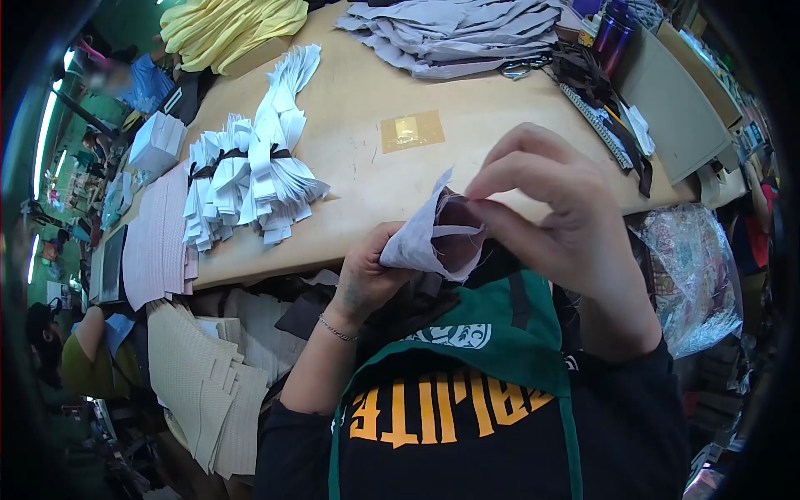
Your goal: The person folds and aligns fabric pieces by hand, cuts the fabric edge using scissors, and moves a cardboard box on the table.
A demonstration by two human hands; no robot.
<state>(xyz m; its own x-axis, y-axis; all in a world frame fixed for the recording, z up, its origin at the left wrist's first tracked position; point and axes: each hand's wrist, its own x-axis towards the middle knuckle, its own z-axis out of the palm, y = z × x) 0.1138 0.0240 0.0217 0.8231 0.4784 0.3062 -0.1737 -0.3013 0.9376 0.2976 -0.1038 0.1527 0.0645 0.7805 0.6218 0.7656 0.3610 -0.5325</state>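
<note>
My left hand [371, 271] grips a pale grey fabric piece [417, 243] from its left side, over the front edge of the table. The piece is curled into an open tube with frayed edges, and a narrow strip crosses its mouth. Its inside faces up and to the right. Thumb and index finger of my right hand [558, 204] are pinched at the upper right rim of the same piece; the exact bit between the fingertips is too small to make out. Below my hands is the green apron [500, 312] I wear.
Bundles of white strips [258, 179] lie on the table [358, 125], left. Yellow fabric [233, 29] and grey fabric [450, 33] are heaped behind. Scissors [521, 68], a notebook [596, 125] and a dark bottle [615, 37] are at the back right. A plastic-wrapped bundle [687, 275] stands right.
</note>
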